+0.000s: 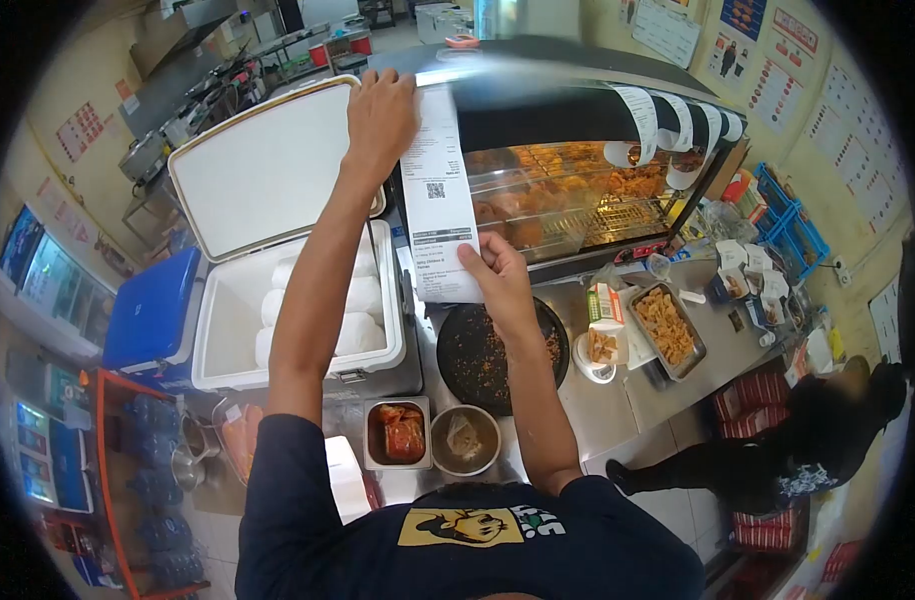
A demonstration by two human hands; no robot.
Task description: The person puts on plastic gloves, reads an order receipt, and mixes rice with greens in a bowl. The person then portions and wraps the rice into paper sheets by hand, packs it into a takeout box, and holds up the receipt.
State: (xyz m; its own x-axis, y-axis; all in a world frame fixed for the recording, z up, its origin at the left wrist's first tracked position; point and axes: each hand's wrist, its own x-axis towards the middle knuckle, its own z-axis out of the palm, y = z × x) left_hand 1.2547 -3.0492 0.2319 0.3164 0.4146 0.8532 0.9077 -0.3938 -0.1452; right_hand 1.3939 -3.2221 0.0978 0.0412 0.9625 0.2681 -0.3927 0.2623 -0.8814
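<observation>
A long white printed receipt [437, 215] hangs down the front left of a glass-fronted food display cabinet [543, 195]. My right hand [502, 285] pinches its lower right edge between thumb and fingers. Higher up, my left hand [384, 115] is at the cabinet's top edge, overlapping the receipt's upper left side. Its fingers are curled, and the fingertips are hidden, so what they grip cannot be made out. Several more receipts [639, 118] hang along the cabinet's right side. Fried food [633, 187] shows behind the glass.
An open white cooler [391, 350] with white wrapped bundles stands left. Below the receipt are a black round tray [460, 370], a pan of red food [424, 407] and a metal bowl [491, 447]. Right are a tray of fried pieces [668, 335] and a person in black [828, 430].
</observation>
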